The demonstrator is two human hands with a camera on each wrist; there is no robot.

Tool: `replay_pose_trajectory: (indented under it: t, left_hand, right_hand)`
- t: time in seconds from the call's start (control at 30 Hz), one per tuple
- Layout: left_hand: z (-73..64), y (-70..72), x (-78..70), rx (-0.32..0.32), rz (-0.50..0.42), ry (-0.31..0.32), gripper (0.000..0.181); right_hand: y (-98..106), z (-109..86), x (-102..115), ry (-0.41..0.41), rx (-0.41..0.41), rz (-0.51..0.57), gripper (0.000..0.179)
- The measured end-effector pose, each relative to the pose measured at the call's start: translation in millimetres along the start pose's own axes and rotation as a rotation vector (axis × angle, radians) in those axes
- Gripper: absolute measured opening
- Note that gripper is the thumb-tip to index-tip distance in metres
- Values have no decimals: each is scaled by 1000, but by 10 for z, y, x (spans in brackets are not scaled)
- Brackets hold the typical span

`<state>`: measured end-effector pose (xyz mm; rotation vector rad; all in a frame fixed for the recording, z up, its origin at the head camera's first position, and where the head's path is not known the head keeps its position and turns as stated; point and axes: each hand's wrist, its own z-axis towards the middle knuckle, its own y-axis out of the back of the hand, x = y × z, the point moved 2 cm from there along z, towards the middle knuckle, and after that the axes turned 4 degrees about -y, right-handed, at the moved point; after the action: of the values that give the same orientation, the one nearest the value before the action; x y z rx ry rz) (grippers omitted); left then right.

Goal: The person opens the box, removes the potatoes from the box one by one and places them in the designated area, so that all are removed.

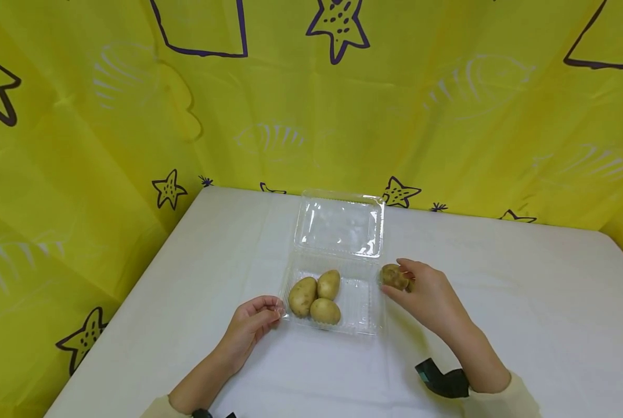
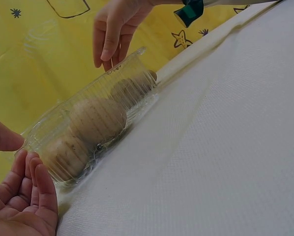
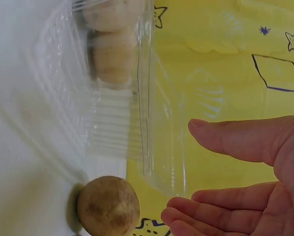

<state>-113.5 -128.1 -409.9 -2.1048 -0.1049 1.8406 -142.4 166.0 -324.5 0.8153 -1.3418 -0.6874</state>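
Note:
A clear plastic clamshell container [image 1: 358,302] lies on the table with its lid [image 1: 339,226] folded back. Three potatoes sit together at its left side: a larger potato [image 1: 302,296], an upper potato [image 1: 328,285] and a lower potato [image 1: 325,312]. My left hand [image 1: 254,322] pinches the container's left rim between thumb and fingers, as the left wrist view also shows. Just outside the right wall, a brown potato [image 3: 108,206] rests on the table. Over it hovers my right hand [image 1: 428,296], thumb and fingers apart; in the right wrist view they do not touch it.
Part of another potato [image 1: 410,285] shows beneath the right hand. A white cloth [image 1: 525,302] covers the table. Behind and to the left hangs a yellow curtain [image 1: 290,104] with stars and shells. A dark wrist device [image 1: 443,380] is on the right wrist.

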Motion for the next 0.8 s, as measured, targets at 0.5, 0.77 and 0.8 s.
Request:
replay_pose_trajectory:
  t: [0.5,0.77,0.8]
  left_hand:
    - [3,-1,6,4,-9,5,14]
    - [1,-2,-1,3,-11,-2,14]
    - [0,-3,-1,1,-11,-1,14]
  right_hand:
    - [-303,89,267,101,30,17,54]
    - [-443,122,316,96,62,26,53]
    - [-467,128,320,90,79,41,53]
